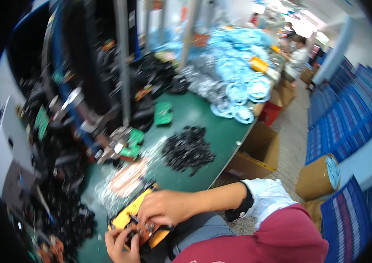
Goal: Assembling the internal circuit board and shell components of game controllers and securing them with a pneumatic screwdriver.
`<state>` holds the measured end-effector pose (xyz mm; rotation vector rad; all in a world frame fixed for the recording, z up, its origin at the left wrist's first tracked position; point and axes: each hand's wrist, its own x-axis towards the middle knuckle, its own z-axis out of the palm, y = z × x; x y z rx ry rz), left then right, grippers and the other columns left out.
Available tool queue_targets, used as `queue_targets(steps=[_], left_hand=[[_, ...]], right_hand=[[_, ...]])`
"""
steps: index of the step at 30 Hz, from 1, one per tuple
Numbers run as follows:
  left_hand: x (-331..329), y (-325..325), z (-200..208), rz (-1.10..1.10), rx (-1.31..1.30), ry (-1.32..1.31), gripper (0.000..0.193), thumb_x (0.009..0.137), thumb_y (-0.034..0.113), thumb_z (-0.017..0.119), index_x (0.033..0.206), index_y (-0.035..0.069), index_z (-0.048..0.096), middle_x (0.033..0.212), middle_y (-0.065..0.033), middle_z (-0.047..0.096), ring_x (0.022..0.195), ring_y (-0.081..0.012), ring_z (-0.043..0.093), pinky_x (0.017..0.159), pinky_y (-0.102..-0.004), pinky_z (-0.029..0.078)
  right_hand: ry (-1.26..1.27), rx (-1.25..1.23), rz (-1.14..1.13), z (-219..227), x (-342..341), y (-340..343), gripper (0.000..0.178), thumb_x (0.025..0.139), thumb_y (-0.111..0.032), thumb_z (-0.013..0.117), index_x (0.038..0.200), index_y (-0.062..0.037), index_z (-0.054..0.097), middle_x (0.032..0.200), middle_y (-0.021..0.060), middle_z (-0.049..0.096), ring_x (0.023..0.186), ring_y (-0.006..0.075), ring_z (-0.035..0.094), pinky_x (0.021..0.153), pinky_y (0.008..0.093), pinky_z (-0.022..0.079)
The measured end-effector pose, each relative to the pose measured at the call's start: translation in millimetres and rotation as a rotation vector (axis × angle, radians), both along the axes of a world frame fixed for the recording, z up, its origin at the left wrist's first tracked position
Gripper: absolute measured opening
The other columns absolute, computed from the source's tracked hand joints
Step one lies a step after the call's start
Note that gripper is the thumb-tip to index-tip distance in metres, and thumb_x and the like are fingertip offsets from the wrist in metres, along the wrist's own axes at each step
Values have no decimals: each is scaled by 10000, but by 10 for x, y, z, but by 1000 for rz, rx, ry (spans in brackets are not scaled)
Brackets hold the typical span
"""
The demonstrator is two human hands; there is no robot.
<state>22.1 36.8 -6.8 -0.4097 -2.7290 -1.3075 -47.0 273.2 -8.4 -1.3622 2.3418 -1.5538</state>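
Note:
A yellow and black casing lies at the green table's near edge, close to my lap. Inside or on top of it is an orange-brown part with small dark and metal pieces. My right hand reaches over the casing from the right, fingers pinched down at the small pieces; what they grip is hidden. At the casing's lower left, my left hand has its fingers curled against a small black piece that is too blurred to name.
A pile of small black parts lies on the green table. Beside it are a clear bag of copper-coloured strips and a metal fixture. Black parts heap up at left, light blue coils farther back. Cardboard boxes stand right.

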Motion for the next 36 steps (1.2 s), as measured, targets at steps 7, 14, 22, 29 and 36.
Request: queue_targets(steps=[7,14,22,29,36], left_hand=[[-129,74,79,184,247,93,242,724,-38,764,958,-5,708,870,-113,648,693,-177,601,647,-284,485],[-28,51,112,127,317,-19,256,725,-24,783,970,15,718,955,-103,651,865,-189,640,727,-282,518],[-73,80,24,102,161,46,258,703,1,807,945,11,718,916,-101,647,805,-198,640,702,-288,521],[-99,75,44,62,177,-1,276,711,3,802,972,5,711,930,-100,641,798,-197,640,685,-290,523],[-73,114,119,51,130,-22,274,751,-6,721,1023,12,699,1003,-108,634,908,-242,599,772,-341,502]], right_hand=[[59,175,-172,214,-33,195,199,717,-37,787,901,-69,717,906,55,719,841,224,681,741,348,523],[-13,196,-136,224,-53,131,193,728,-33,765,900,-54,681,880,74,690,816,250,662,738,348,502],[-17,198,-144,253,-33,113,206,705,-9,774,886,-52,686,876,74,690,804,249,661,734,344,506],[-15,199,-146,253,-49,112,208,699,-5,776,882,-51,687,873,73,690,804,248,662,731,343,512],[-32,218,-126,269,-41,107,215,703,-9,775,894,-49,686,923,75,685,840,250,659,749,349,518]])
